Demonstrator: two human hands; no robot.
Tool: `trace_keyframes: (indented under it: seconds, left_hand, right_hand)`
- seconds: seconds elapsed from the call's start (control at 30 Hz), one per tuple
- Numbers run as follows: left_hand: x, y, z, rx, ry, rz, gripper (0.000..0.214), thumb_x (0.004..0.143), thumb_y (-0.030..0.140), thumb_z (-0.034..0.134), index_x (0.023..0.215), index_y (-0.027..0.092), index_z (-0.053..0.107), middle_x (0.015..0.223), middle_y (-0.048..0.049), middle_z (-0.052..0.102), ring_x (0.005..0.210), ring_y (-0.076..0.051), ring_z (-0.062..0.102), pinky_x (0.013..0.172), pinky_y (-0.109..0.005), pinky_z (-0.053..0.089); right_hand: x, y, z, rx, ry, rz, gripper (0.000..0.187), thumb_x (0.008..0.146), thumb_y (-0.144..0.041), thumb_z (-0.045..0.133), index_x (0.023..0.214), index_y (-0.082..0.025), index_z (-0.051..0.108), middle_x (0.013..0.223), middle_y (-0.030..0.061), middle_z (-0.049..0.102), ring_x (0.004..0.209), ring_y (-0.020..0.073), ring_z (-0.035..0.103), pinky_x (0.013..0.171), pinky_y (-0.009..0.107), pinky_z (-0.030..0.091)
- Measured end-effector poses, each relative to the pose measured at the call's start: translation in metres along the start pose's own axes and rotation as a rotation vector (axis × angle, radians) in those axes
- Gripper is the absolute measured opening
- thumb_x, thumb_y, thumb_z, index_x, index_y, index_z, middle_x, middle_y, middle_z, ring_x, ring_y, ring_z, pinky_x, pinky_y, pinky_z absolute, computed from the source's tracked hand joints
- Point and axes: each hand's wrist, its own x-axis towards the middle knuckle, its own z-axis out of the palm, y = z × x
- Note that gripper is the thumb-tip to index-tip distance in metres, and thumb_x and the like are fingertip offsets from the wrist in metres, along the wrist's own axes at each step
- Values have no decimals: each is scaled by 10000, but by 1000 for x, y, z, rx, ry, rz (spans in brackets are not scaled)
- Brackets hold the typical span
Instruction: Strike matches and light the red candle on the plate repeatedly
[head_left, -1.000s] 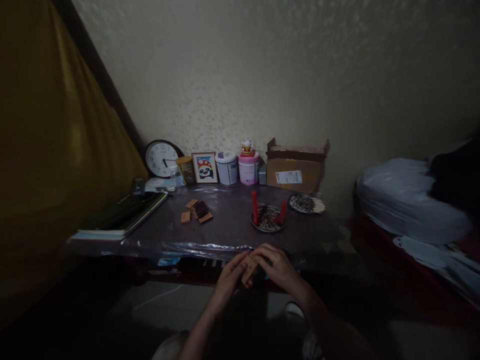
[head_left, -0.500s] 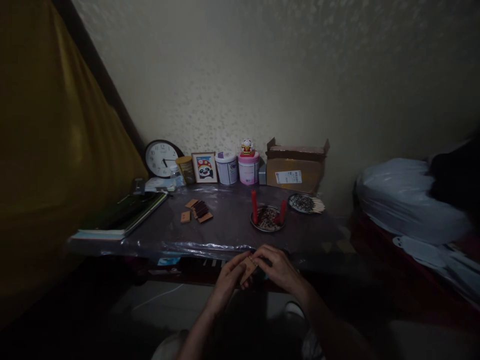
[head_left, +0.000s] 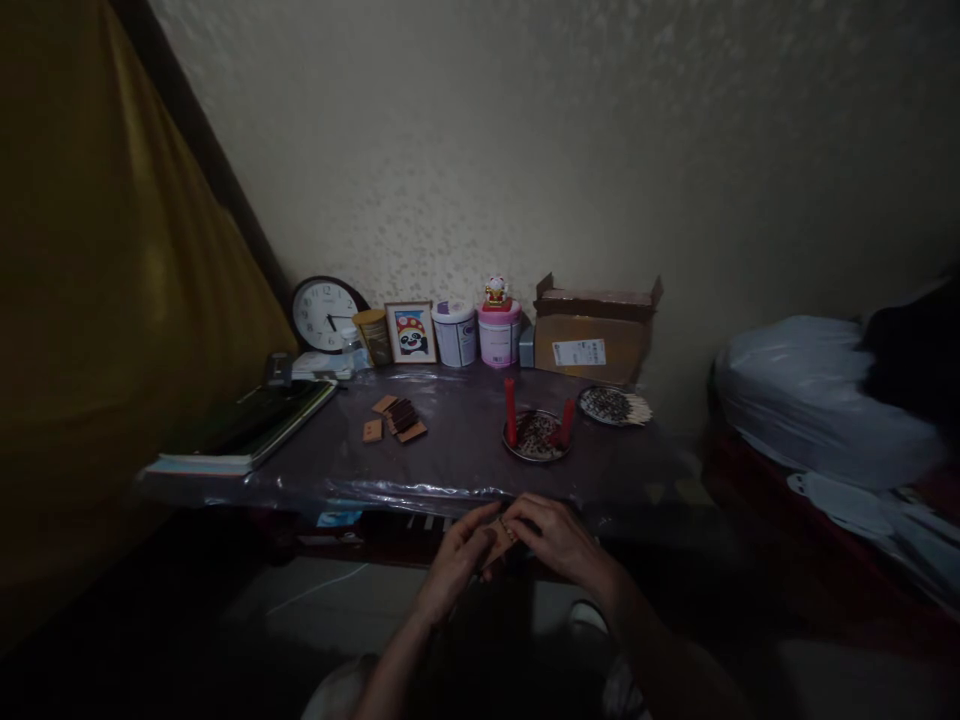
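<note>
Both my hands meet just in front of the table's near edge. My left hand (head_left: pixel 454 565) and my right hand (head_left: pixel 555 540) are closed around a small tan matchbox (head_left: pixel 497 542), which is mostly hidden between the fingers. On the table beyond them stands a metal dish (head_left: pixel 534 440) with two red candles (head_left: pixel 510 410) upright in it. Several more small tan boxes and dark sticks (head_left: pixel 396 417) lie to the left of the dish.
The dark plastic-covered table (head_left: pixel 450 460) carries books (head_left: pixel 247 430) at the left, a clock (head_left: pixel 324 315), a framed picture, tins and a cardboard box (head_left: pixel 592 335) along the wall, and a plate of sticks (head_left: pixel 613 405). A plastic-wrapped bundle (head_left: pixel 817 400) lies at the right.
My hands have closed in more tightly around the small box, which now shows less; they stay in the same spot. The view shifted very slightly.
</note>
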Motion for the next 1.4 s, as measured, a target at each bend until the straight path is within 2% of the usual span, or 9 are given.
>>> trace_keyframes:
  seconds: [0.3, 0.43, 0.53, 0.73, 0.97, 1.13, 1.27, 1.4]
  left_hand:
    - [-4, 5, 3, 126, -25, 41, 393, 676, 239, 606, 1055, 137, 608, 571, 15, 588, 394, -85, 427, 365, -197, 308]
    - [-5, 8, 5, 156, -27, 19, 378, 675, 255, 596, 1037, 146, 598, 563, 28, 559, 389, -80, 411, 360, -193, 303]
    - [-5, 7, 4, 186, -40, -6, 411, 673, 285, 598, 1053, 132, 578, 563, 38, 527, 401, -78, 407, 362, -190, 308]
    - [0, 1, -1, 209, -90, -1, 460, 701, 316, 553, 1107, 102, 524, 501, 74, 462, 376, -73, 380, 360, -192, 309]
    - [0, 3, -1, 226, -97, -13, 468, 680, 317, 546, 1095, 103, 516, 563, 53, 497, 403, -76, 406, 357, -192, 330]
    - [0, 0, -3, 228, -97, -30, 467, 688, 317, 541, 1104, 108, 510, 536, 64, 481, 384, -71, 386, 349, -189, 321]
    - [-2, 1, -3, 252, -120, -38, 454, 689, 300, 542, 1105, 121, 515, 570, 53, 500, 393, -67, 389, 348, -183, 318]
    - [-2, 2, -3, 264, -132, -36, 446, 701, 306, 539, 1104, 116, 517, 538, 65, 467, 383, -64, 369, 345, -181, 318]
  right_hand:
    - [-2, 2, -3, 4, -53, 25, 133, 809, -158, 525, 815, -236, 634, 797, -10, 635, 745, 146, 595, 670, 228, 420]
    - [-2, 1, -3, -3, -66, 36, 141, 796, -141, 527, 795, -233, 633, 787, -13, 638, 721, 140, 597, 659, 223, 418]
    - [-2, 2, -3, 9, -103, 69, 136, 771, -121, 536, 771, -220, 629, 755, -21, 630, 675, 126, 589, 618, 205, 415]
    - [-2, 1, -3, -4, -138, 95, 127, 775, -122, 533, 785, -198, 634, 799, -9, 638, 728, 122, 589, 657, 195, 416]
    - [-3, 3, -2, -31, -163, 103, 93, 771, -142, 554, 783, -202, 624, 763, -23, 632, 694, 114, 580, 632, 186, 404]
    - [-3, 4, -2, -35, -173, 73, 106, 777, -141, 546, 770, -200, 633, 775, -17, 629, 702, 113, 579, 651, 191, 402]
    - [-4, 5, -1, 0, -202, 123, 78, 748, -141, 576, 739, -198, 629, 728, -28, 618, 655, 105, 567, 596, 175, 397]
    - [-3, 6, 0, 15, -197, 121, 88, 744, -136, 579, 749, -199, 641, 746, -26, 624, 673, 106, 571, 612, 175, 404]
